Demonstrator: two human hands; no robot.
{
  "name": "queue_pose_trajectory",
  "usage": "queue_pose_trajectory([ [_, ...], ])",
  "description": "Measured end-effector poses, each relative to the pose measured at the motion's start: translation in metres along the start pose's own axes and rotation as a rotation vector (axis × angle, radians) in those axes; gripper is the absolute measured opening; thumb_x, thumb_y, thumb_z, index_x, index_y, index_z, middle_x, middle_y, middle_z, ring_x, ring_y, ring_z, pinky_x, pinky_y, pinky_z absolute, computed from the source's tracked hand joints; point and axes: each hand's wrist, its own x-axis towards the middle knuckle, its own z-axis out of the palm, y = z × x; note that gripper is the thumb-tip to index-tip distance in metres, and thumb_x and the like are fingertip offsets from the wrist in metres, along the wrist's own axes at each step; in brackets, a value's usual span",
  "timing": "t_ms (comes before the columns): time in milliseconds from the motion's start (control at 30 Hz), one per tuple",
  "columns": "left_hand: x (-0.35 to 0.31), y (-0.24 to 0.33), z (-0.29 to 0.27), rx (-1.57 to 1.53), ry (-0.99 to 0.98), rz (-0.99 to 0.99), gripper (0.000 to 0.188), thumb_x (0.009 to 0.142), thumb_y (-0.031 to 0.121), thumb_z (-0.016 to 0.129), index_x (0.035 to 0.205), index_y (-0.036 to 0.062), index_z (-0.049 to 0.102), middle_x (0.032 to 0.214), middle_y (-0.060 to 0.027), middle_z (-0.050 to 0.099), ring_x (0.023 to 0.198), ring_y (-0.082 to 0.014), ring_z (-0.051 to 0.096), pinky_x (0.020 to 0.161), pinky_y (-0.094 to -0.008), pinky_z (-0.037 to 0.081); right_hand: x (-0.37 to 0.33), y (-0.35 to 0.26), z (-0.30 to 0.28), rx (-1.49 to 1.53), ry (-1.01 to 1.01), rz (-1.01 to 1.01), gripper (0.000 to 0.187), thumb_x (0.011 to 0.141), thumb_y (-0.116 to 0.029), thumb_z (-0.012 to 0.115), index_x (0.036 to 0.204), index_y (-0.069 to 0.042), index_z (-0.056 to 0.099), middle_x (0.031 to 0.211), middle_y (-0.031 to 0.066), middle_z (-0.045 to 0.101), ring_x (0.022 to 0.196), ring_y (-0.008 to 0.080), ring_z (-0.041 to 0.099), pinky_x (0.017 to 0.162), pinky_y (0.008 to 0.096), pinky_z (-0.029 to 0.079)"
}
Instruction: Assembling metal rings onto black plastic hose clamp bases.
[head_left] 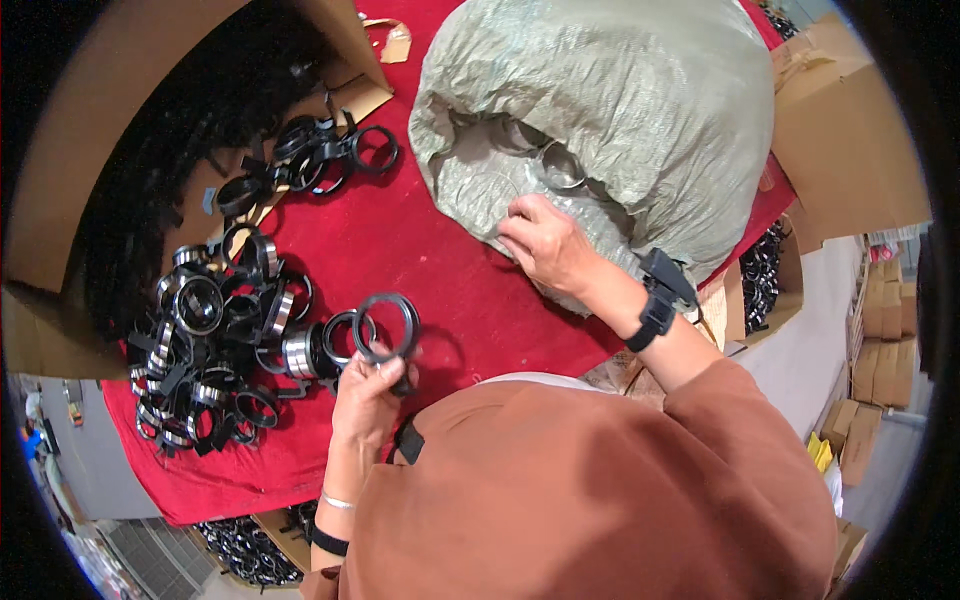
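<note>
My left hand (368, 392) pinches a round black ring (413, 325) upright above the red cloth, thumb in front of its lower rim. My right hand (543, 240) is at the mouth of a large grey-green woven sack (620, 70), its fingers curled in. Whether those fingers grip the sack's edge or a small thing is hidden. Inside the opening, just beyond that hand, lie shiny metal rings (560, 168). To the left of my left hand spreads a pile of black ring parts (240, 310), several with silver metal bands fitted in them.
A big cardboard box (90, 130) of dark parts lies tipped at the left, with black rings spilling onto the red cloth (450, 330). Another carton (850, 150) stands at the right. Boxes of black parts (250, 550) are below the table edge, and stacked cartons (880, 370) stand far right.
</note>
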Motion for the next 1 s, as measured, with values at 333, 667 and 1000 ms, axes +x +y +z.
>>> queue_pose_trajectory([
  [333,0.042,0.016,0.021,0.062,0.018,0.211,0.032,0.076,0.005,0.068,0.105,-0.0014,0.057,0.101,-0.0102,0.064,0.076,-0.0116,0.058,0.071,-0.0265,0.047,0.007,-0.044,-0.025,-0.022,-0.167,-0.444,0.024,0.062,-0.002,0.061,0.086,0.0,0.06,0.088,0.012,0.053,0.073,0.0255,0.053,0.062,0.0334,0.046],
  [667,0.023,0.001,0.069,0.136,-0.235,0.315,0.019,0.081,0.005,0.064,0.096,0.0024,0.052,0.095,-0.0148,0.064,0.072,-0.0134,0.06,0.066,-0.0248,0.049,-0.02,-0.072,-0.008,0.39,0.018,-0.013,0.017,0.067,-0.002,0.072,0.083,-0.005,0.067,0.088,0.0115,0.059,0.079,0.0261,0.06,0.068,0.0325,0.05],
  [1000,0.022,0.024,0.071,0.345,-0.15,0.358,0.026,0.08,0.01,0.068,0.094,0.0061,0.046,0.076,-0.0085,0.061,0.058,-0.0133,0.057,0.053,-0.0241,0.047,-0.022,-0.069,-0.033,0.275,0.054,0.069,0.063,0.061,-0.005,0.076,0.119,-0.007,0.053,0.103,0.0161,0.055,0.091,0.0317,0.057,0.08,0.0366,0.048],
])
